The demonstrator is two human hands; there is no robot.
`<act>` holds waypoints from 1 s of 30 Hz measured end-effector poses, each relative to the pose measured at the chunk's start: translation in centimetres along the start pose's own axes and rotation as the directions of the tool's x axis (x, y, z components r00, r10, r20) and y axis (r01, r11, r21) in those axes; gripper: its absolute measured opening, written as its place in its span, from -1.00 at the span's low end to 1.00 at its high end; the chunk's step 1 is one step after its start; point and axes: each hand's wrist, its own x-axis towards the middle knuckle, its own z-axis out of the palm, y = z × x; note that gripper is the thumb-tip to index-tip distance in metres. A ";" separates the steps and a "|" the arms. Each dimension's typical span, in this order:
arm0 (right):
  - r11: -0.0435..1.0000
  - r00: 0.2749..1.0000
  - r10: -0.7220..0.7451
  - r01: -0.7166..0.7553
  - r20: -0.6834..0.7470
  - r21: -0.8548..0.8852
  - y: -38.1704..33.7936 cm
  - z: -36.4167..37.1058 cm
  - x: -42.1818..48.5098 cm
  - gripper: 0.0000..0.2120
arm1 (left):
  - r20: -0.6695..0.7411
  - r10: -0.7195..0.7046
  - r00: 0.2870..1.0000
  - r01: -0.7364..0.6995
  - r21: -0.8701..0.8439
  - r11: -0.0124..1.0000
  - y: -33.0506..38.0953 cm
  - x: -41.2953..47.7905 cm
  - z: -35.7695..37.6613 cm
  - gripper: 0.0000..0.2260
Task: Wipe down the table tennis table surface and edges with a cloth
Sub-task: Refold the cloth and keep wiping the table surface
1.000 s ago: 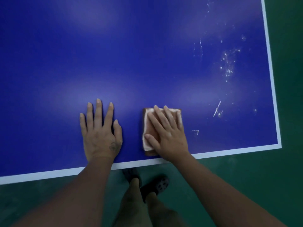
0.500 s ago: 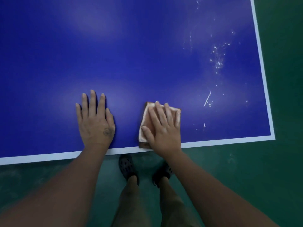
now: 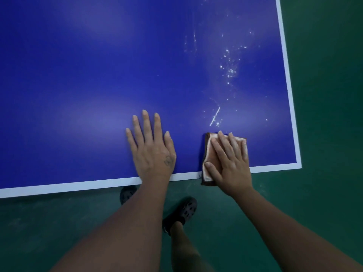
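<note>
Cloth [image 3: 211, 154]: folded, tan with a pale face, pinned flat under your right hand [image 3: 230, 163] at the near edge of the tabletop [image 3: 98, 75]. Its near end overhangs the white border line [image 3: 78, 186] and juts past the rim over the green floor [image 3: 324, 114].

Right hand: fingers spread and laid flat on the cloth, palm pressing down, not curled around it. Thumb lies on the cloth's left part.

Left hand [image 3: 152, 152]: open, flat on the bare blue surface just beside the cloth, fingers splayed, holding nothing. It reads as a brace for your weight.

Outward: white specks and a short white streak [image 3: 214, 116] sit just beyond the cloth's far end. A denser scatter of specks [image 3: 228, 67] lies farther up, toward the right sideline [image 3: 286, 75]. The blue left of your left hand looks clean, only glare patches.

Below the edge: your legs and dark perforated clogs [image 3: 184, 210] on the floor.

Step in hand, as a judgement: surface wiping along the near edge, right-hand corner area not yet done.

Next move calls for: push the cloth forward with even palm pressure, through the streak first, then on to the scatter. Keep the cloth flat so the fold does not roll. Expect to lean farther; shift the left hand forward for support. The corner border and rim remain after that.
</note>
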 end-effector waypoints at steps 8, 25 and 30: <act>0.992 0.995 -0.044 0.054 -0.090 0.113 -5.1 1.0 2.3 -0.34 | -0.036 -0.007 0.999 0.009 0.062 0.998 0.4 0.1 1.0 -0.47; 0.973 0.978 -0.206 0.204 0.010 0.112 2.3 -0.1 0.7 -0.36 | -0.061 -0.004 0.998 0.008 0.064 0.998 0.8 0.2 0.9 -0.48; 0.940 0.953 -0.298 0.302 -0.053 0.156 -3.0 0.3 8.0 -0.40 | -0.096 -0.012 0.995 0.013 0.018 1.000 0.6 0.2 1.0 -0.50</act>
